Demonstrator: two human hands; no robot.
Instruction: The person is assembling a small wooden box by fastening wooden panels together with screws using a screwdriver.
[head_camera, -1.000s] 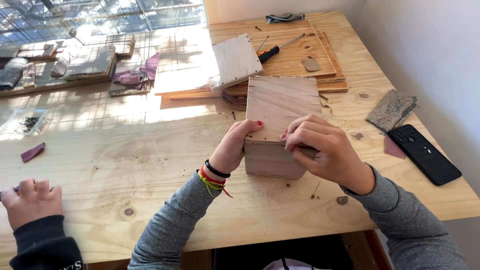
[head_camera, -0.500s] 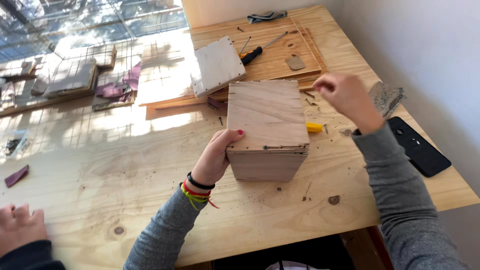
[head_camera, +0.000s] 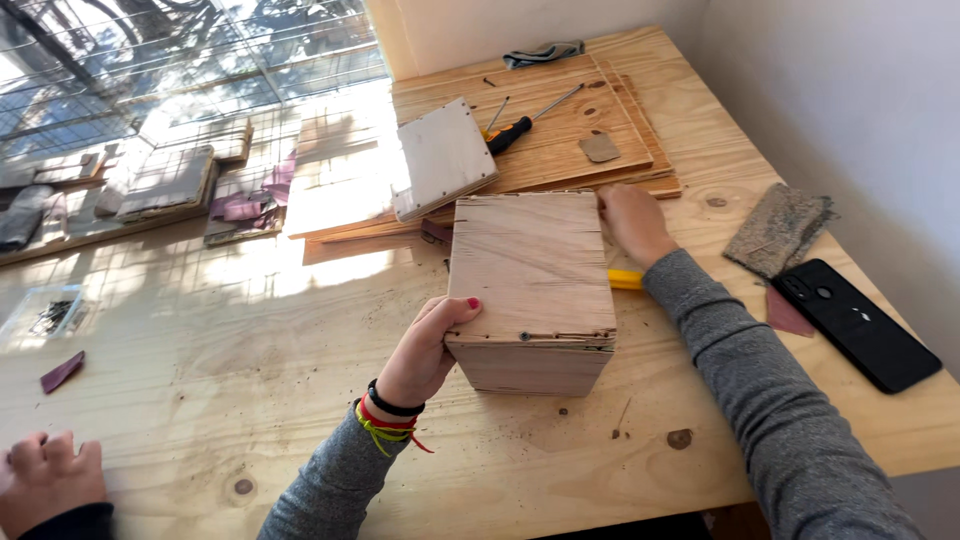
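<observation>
Hands (head_camera: 425, 350) grip plywood box (head_camera: 530, 280); screwdriver (head_camera: 525, 122), phone (head_camera: 855, 322) nearby.

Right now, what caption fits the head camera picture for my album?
Left hand grips the near corner of a plywood box on the wooden table while the right hand rests at its far edge.

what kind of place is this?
Likely a small hobby woodworking bench by a window. A plywood box is held by the left hand and right hand, with stacked plywood sheets and a screwdriver on the wooden table.
</observation>
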